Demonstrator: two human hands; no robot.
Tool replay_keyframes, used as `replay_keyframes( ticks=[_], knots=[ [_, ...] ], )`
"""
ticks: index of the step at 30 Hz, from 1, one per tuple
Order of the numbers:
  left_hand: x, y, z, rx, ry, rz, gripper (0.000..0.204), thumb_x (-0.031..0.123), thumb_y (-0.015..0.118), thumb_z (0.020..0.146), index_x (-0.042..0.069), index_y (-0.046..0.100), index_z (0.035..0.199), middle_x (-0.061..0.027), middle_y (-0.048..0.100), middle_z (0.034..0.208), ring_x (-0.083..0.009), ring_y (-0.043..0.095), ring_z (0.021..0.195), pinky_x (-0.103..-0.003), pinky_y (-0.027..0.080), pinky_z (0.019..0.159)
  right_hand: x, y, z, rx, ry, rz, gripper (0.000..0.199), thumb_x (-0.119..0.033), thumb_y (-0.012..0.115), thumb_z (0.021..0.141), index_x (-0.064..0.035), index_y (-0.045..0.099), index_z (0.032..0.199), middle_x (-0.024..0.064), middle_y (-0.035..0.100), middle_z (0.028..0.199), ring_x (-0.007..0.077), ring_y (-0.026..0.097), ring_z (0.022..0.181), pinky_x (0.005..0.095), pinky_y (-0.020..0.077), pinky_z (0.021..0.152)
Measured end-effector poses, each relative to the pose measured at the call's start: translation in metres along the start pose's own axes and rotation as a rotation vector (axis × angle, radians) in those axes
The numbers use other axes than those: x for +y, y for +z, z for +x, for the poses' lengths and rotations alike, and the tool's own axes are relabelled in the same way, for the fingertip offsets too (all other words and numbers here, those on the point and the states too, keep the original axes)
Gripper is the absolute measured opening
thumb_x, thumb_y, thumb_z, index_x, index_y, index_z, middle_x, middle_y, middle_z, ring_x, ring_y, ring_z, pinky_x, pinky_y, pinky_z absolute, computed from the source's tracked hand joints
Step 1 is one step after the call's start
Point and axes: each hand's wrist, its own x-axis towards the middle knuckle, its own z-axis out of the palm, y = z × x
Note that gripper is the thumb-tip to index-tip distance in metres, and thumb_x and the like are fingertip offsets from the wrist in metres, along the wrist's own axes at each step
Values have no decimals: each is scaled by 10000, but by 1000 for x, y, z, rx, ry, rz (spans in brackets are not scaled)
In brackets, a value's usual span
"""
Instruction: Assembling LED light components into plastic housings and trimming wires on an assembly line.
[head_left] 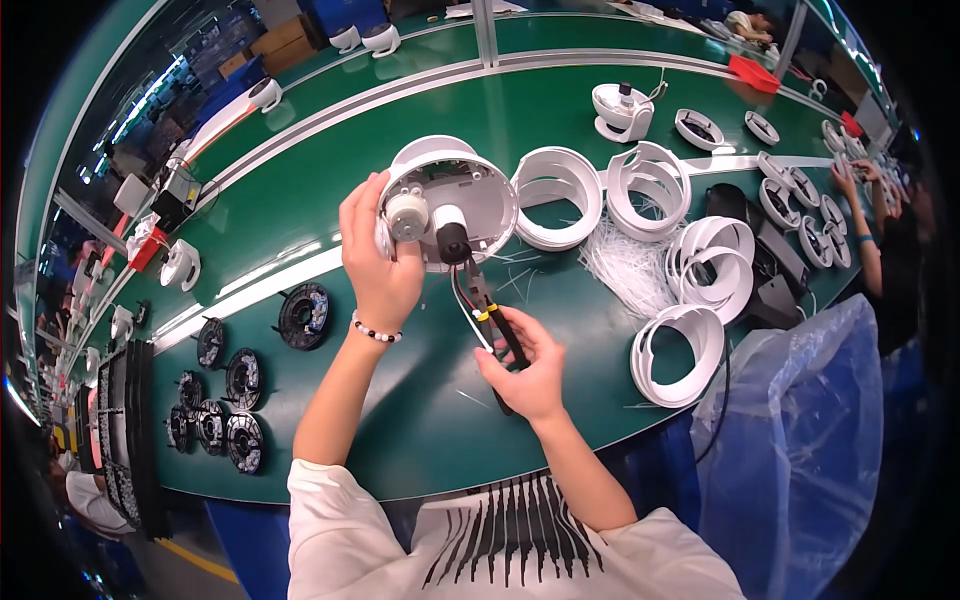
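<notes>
My left hand (378,275) grips the left side of a round white plastic housing (492,205), its open side turned toward me. Inside sit a small silver-and-white motor (407,216) and a white cylinder with a black end (452,238). Thin red, black and white wires (462,292) hang from its lower edge. My right hand (530,372) is closed around black-handled pliers (510,345) with yellow bands. Their jaws point up at the black end, beside the wires; whether they pinch anything I cannot tell.
Several white rings (556,235) and a heap of cut white strips (625,270) lie to the right. Round black parts with circuit boards (303,315) are at the left. A clear plastic bag (790,430) hangs at the front right; beyond it shows another person's arm (868,245).
</notes>
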Motion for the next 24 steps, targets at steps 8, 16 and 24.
replay_keyframes(
  ticks=[8, 16, 24],
  knots=[
    [13, 7, -6, 2, 179, 49, 501, -79, 485, 640, 26, 497, 1130, -189, 472, 1106, -337, 489, 1020, -372, 409, 853, -3, -4, -1, 28, -67, -162, 470, -68, 705, 620, 17, 536, 1050, 45, 615, 928, 62, 545, 712, 175, 414, 563],
    [6, 14, -5, -19, 106, 60, 504, -77, 472, 632, 18, 495, 1126, -192, 471, 1097, -329, 500, 984, -365, 409, 843, -1, -2, 2, 106, -100, -105, 440, -135, 727, 582, 2, 586, 975, 38, 631, 791, 60, 503, 528, 190, 383, 424],
    [2, 14, -8, -24, 58, 42, 479, -68, 464, 648, 15, 501, 1119, -169, 480, 1081, -306, 508, 974, -353, 408, 844, 2, -2, -2, 84, -108, -122, 443, -126, 723, 587, 3, 585, 989, 45, 635, 768, 55, 485, 491, 196, 374, 412]
  ],
)
